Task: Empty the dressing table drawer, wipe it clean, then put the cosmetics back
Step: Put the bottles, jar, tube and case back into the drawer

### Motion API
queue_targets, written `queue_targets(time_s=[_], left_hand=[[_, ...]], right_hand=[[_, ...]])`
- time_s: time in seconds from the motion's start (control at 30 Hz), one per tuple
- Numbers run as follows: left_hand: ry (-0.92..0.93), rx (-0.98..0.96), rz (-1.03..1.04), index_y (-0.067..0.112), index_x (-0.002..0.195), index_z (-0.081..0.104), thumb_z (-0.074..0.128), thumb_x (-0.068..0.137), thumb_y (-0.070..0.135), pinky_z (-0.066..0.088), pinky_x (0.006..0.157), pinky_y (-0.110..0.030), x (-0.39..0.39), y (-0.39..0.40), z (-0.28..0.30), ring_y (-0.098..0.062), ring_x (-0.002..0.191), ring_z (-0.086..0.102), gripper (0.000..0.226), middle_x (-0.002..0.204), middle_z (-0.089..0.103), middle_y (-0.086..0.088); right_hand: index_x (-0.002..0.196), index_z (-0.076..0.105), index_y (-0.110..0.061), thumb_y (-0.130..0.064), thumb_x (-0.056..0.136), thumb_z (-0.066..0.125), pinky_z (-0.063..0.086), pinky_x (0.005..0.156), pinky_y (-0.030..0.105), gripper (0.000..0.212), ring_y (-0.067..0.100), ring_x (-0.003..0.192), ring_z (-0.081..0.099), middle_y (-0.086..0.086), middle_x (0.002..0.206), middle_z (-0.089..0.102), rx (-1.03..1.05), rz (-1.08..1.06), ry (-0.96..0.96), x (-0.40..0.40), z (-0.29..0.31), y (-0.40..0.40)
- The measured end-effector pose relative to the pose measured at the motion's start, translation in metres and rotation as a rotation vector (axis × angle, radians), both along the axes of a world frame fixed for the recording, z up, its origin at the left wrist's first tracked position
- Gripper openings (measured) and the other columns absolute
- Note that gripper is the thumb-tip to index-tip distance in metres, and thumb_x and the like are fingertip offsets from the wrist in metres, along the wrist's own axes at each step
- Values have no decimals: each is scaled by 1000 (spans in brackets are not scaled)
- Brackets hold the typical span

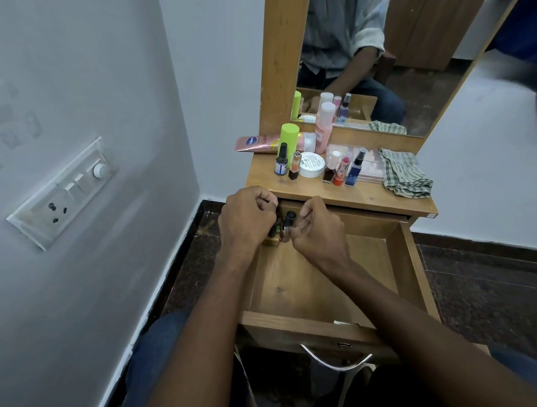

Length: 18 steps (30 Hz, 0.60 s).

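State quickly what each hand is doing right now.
Left hand: curled round small bottles at the drawer's back.
Right hand: pinching a black-capped bottle.

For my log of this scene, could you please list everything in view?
drawer: one, wooden, pulled open
small bottles: a few, dark-capped, drawer's far left corner
tabletop: one, wooden, above drawer
cloth: one, checked green, tabletop right
jar: one, white, tabletop
tube: one, pink, lying at the back
spray bottle: one, blue, tabletop
mirror: one, wood-framed, behind
switchboard: one, white, left wall
left hand: curled at the bottles
right hand: pinching a bottle
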<state>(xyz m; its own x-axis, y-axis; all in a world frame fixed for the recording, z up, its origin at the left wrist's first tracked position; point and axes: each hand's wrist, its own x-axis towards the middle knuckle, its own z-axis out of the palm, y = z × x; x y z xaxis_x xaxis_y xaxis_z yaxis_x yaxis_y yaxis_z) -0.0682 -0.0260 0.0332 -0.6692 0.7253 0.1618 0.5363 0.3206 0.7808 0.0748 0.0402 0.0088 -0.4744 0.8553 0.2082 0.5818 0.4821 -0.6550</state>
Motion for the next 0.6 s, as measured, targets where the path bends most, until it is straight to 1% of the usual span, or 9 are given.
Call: queue_targets(time_s=[0.07,0.13,0.2,0.3,0.37,0.4,0.47,0.5,0.6], left_hand=[[-1,7,12,32,88,80,69,91,23,62,70,-33,0,0,1,-3,73,68,14,74,72,18],[-1,18,9,31,89,80,70,92,22,61,70,-33,0,-1,2,-3,74,68,14,74,72,17],[1,23,-4,30,92,81,71,93,21,61,71,-33,0,-2,3,-3,75,67,13,76,72,17],[-2,37,-16,30,94,81,71,94,21,61,73,-33,-1,-2,4,-1,76,67,14,78,72,18],[1,52,-18,30,93,81,71,94,21,61,73,-32,-2,0,4,-1,77,67,13,78,72,18],[5,59,-19,30,92,80,71,95,21,61,73,-32,-1,1,4,-1,76,67,13,78,72,19],[19,75,-29,30,92,80,71,95,22,60,71,-30,-1,2,5,-1,76,67,12,77,71,19],[26,78,-34,31,92,80,71,95,22,60,70,-29,0,2,5,-1,76,67,12,77,71,19],[32,71,-47,31,94,80,72,96,23,55,66,-23,0,2,6,1,75,66,12,80,71,18]], right_hand=[[94,53,-24,-18,83,83,50,57,23,32,7,68,60,-7,76,61,116,-10,40,-3,18,0],[92,54,-26,-19,86,80,47,58,20,27,6,69,58,-8,77,60,245,-49,96,-7,37,6],[94,58,-25,-17,87,77,50,61,22,21,6,71,58,-10,79,60,316,-123,185,-8,55,17],[97,63,-21,-15,88,76,56,66,29,16,8,75,60,-7,84,63,328,-276,311,2,70,37],[102,62,-20,-18,85,78,57,72,32,24,11,83,59,-3,96,63,312,-359,327,12,70,48],[108,61,-19,-20,83,81,56,74,28,32,10,89,57,-2,104,62,292,-379,311,17,68,53],[119,56,-18,-23,79,85,45,72,13,50,8,99,52,2,120,55,261,-385,255,24,66,59],[123,54,-18,-25,78,87,41,73,11,56,8,103,50,3,124,52,257,-379,235,25,66,62],[128,53,-19,-28,75,88,45,83,22,64,8,108,49,1,126,53,227,-332,225,26,66,70]])
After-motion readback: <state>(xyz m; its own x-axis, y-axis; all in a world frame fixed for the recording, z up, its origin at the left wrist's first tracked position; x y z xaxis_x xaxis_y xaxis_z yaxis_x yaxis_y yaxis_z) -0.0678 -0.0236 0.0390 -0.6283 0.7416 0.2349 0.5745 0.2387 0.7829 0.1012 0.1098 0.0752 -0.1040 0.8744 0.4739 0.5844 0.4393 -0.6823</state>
